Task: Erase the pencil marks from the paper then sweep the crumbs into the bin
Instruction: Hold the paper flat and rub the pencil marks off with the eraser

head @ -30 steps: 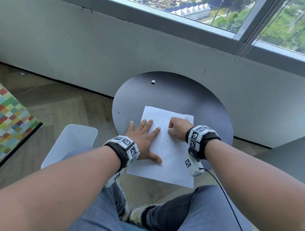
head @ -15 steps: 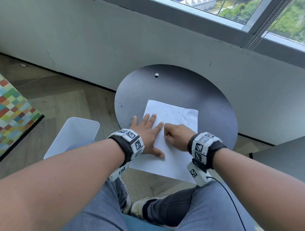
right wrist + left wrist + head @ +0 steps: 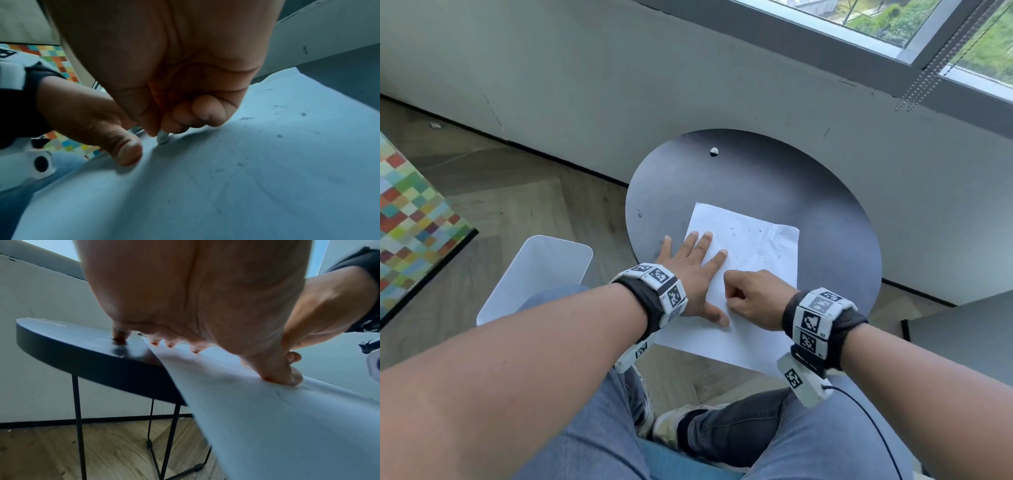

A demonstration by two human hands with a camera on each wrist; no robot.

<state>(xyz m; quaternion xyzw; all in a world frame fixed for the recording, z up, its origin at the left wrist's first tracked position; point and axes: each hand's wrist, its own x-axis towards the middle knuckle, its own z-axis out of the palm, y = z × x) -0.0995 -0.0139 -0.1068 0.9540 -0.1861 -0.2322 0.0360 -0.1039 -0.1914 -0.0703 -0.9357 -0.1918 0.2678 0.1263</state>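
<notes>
A white sheet of paper [image 3: 750,260] lies on the round black table [image 3: 808,192], its near end hanging over the edge. My left hand [image 3: 691,274] lies flat with spread fingers on the paper's left side, the little finger on the table. My right hand [image 3: 751,296] is curled and pinches a small grey eraser [image 3: 163,138], whose tip presses on the paper [image 3: 246,178]. Dark crumbs [image 3: 277,116] and faint marks dot the far part of the sheet. The white bin [image 3: 537,274] stands on the floor to the left of the table.
A small white lump [image 3: 714,151] sits near the table's far edge. A grey wall and window run behind the table. A colourful checked rug [image 3: 410,222] lies at far left. My knees in jeans [image 3: 791,442] are below the table's near edge.
My right hand with the eraser has drawn back toward me along the paper, away from the sheet's middle. The left hand has stayed pressed flat. The head view has tilted downward.
</notes>
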